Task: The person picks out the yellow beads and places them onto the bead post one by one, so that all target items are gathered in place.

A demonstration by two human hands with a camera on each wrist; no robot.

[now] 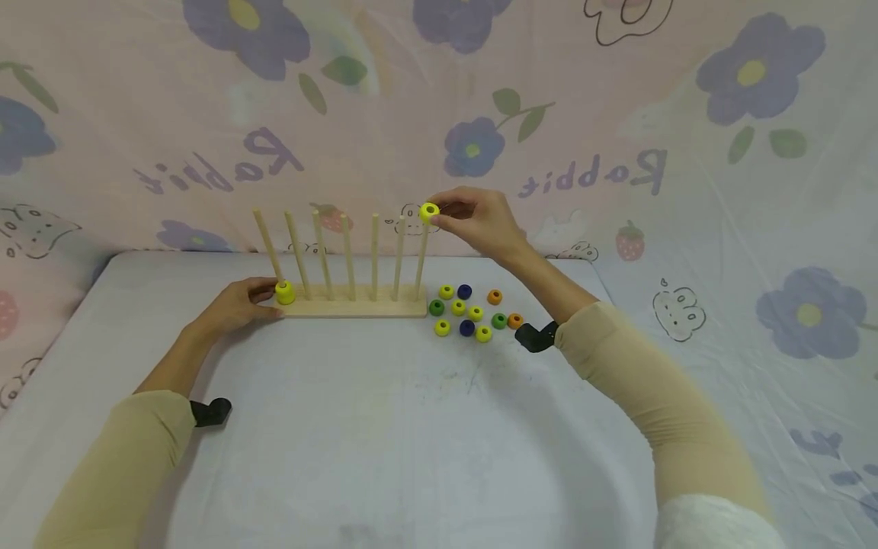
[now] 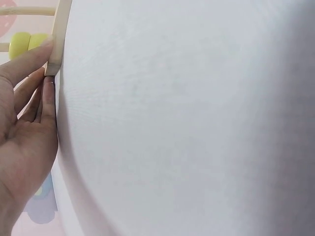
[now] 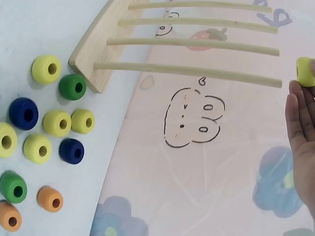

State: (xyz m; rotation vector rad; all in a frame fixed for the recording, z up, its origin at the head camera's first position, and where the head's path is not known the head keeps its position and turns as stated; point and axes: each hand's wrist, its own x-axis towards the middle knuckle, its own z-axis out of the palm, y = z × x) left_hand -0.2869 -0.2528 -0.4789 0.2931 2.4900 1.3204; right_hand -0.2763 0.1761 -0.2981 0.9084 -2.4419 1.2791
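Observation:
A wooden peg rack (image 1: 357,309) stands on the table, with several upright pegs in a row. My left hand (image 1: 235,306) grips the left end of its base, thumb at the front and fingers around the end. Two yellow beads (image 2: 20,45) are stacked at the foot of the leftmost peg. Above the rightmost peg (image 1: 421,263), my right hand (image 1: 483,219) pinches a yellow bead (image 1: 429,212) between thumb and fingers. In the right wrist view that bead (image 3: 304,71) appears just off the peg's tip; the head view shows it overlapping the tip.
Loose beads lie right of the rack: several yellow beads (image 1: 475,313), two dark blue beads (image 1: 464,292), two green beads (image 1: 437,308) and two orange beads (image 1: 495,297). A patterned cloth (image 1: 384,114) hangs behind the white table (image 1: 329,427).

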